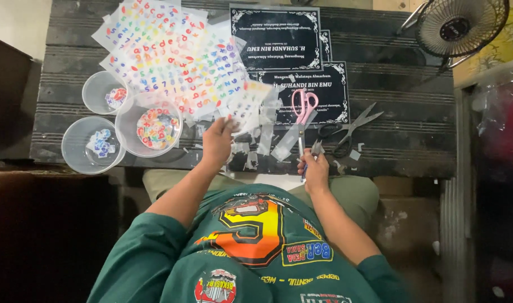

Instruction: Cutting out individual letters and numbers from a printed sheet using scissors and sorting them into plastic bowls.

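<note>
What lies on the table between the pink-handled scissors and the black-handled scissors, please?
In the head view, only a bare strip of the black plaque shows between the pink-handled scissors and the black-handled scissors; nothing else lies there.

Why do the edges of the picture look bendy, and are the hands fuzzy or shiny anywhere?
Head view: the wide lens curves the dark table edges and stretches the fan; the left hand and the sticker sheets look slightly soft; the right hand is clearer; the clear plastic cups catch pale glare; the left floor lies in deep shadow.
</note>
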